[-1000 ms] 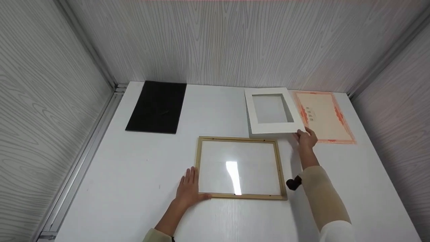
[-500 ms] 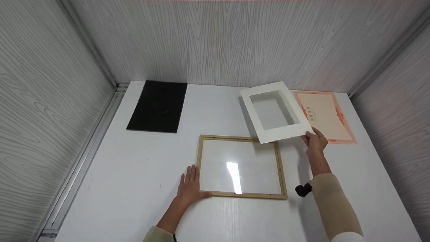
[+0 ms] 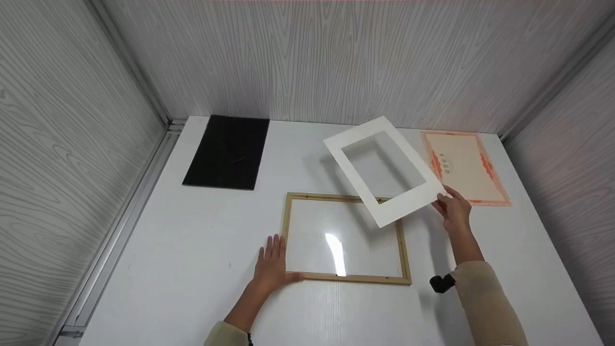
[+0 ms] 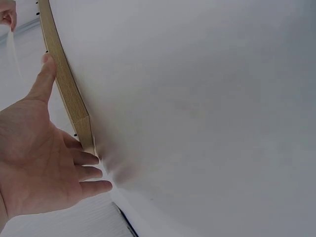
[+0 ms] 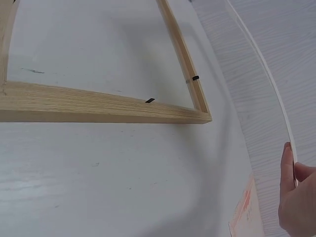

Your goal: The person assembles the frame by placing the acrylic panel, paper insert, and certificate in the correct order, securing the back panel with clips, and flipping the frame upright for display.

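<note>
A wooden picture frame [image 3: 355, 278] lies on the table, with a clear pane inside it that reflects a bright streak. Against its near left corner rests my left hand [image 3: 270, 269], fingers straight along the left side and thumb on the near side. In the left wrist view that hand [image 4: 39, 153] spans the frame's corner [image 4: 74, 94]. My right hand [image 3: 454, 209] pinches a white mat board [image 3: 403, 206] with a rectangular opening by one corner. The mat is raised and turned, overlapping the picture frame's far right corner. The right wrist view shows the mat [image 5: 276, 94] edge-on in the right hand [image 5: 298, 197].
A black backing panel [image 3: 228, 154] lies at the table's far left. On the far right is a certificate-like sheet [image 3: 468, 166] with an orange-red border. Small black tabs [image 5: 196, 78] stick out of the picture frame's inner edge. Wood-grain walls [image 3: 307, 62] enclose the table.
The right hand has lifted the white mat and brought it nearer and rotated it, so that it now hangs over the picture frame's far right part. The left hand stays against the frame.
</note>
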Demonstrator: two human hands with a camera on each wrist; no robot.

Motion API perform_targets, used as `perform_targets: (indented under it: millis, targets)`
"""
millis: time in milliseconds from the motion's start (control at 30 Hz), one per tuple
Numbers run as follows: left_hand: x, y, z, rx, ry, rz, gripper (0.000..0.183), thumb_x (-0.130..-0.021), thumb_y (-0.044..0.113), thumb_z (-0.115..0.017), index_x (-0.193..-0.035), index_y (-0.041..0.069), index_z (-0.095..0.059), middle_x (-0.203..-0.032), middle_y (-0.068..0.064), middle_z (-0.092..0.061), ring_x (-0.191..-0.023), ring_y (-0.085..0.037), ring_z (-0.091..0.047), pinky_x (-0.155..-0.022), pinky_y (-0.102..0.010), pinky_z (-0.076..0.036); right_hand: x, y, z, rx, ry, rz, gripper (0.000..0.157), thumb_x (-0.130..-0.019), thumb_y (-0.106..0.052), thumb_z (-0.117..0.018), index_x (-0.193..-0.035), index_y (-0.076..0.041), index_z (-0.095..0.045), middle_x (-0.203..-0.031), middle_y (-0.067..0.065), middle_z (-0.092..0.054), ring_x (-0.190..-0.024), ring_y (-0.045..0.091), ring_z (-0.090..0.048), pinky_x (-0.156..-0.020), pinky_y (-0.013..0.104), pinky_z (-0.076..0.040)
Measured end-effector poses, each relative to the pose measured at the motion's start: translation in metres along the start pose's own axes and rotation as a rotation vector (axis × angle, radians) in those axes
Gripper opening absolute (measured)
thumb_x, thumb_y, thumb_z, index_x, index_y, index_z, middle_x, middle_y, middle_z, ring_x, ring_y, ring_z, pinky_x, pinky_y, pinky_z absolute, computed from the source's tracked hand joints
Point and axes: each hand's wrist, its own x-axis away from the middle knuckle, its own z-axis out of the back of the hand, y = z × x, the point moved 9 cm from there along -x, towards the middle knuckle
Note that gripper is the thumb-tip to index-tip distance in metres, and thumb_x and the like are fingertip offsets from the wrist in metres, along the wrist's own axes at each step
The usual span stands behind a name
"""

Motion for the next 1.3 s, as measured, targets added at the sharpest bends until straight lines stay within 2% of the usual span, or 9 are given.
perform_targets:
  millis: [100,467,767,1100,1300]
  targets:
    - [0.0,-0.001,0.0,0.012,-0.003,0.006,0.111,-0.072,0.056,-0.068,-0.14,-0.013,-0.014,-0.145,-0.031,-0.009,-0.133,-0.043,-0.004,-0.105,-0.053,-0.01,0.003,0.0,-0.002,0.031,-0.024,0.008,0.047,-0.09,0.003,-0.053,-0.135,-0.004,-0.043,-0.087,0.006,-0.06,-0.072,0.013,-0.062,-0.072,0.024,-0.051]
    - [0.001,0.002,0.003,-0.038,0.009,0.0,0.112,-0.071,0.06,-0.066,-0.14,-0.013,-0.016,-0.145,-0.031,-0.011,-0.133,-0.044,-0.006,-0.104,-0.055,-0.01,0.011,0.001,-0.009,0.125,-0.133,0.051,0.045,-0.089,0.006,-0.053,-0.133,0.002,-0.042,-0.08,0.004,-0.064,-0.07,0.013,-0.064,-0.069,0.024,-0.052]
    - [-0.002,0.0,0.007,-0.057,0.022,0.003,0.111,-0.07,0.06,-0.067,-0.139,-0.013,-0.019,-0.144,-0.031,-0.013,-0.132,-0.045,-0.008,-0.104,-0.056,-0.012,0.011,0.002,-0.014,0.231,-0.185,0.088,0.033,-0.089,0.004,-0.056,-0.122,-0.001,-0.051,-0.078,0.004,-0.064,-0.068,0.012,-0.064,-0.067,0.023,-0.052]
    - [-0.011,-0.005,0.007,-0.056,0.008,0.022,0.11,-0.072,0.06,-0.066,-0.14,-0.011,-0.018,-0.145,-0.03,-0.012,-0.133,-0.044,-0.007,-0.104,-0.054,-0.011,0.007,0.008,-0.029,0.352,-0.322,0.087,0.044,-0.089,0.001,-0.057,-0.131,0.005,-0.043,-0.082,0.002,-0.065,-0.072,0.011,-0.063,-0.069,0.024,-0.052]
    - [-0.016,-0.008,0.007,-0.027,0.018,0.026,0.111,-0.07,0.06,-0.068,-0.141,-0.011,-0.019,-0.145,-0.031,-0.013,-0.133,-0.044,-0.007,-0.104,-0.054,-0.012,0.0,0.015,-0.037,0.432,-0.372,0.067,0.047,-0.09,-0.001,-0.057,-0.133,0.005,-0.041,-0.081,0.001,-0.065,-0.07,0.01,-0.063,-0.068,0.023,-0.052]
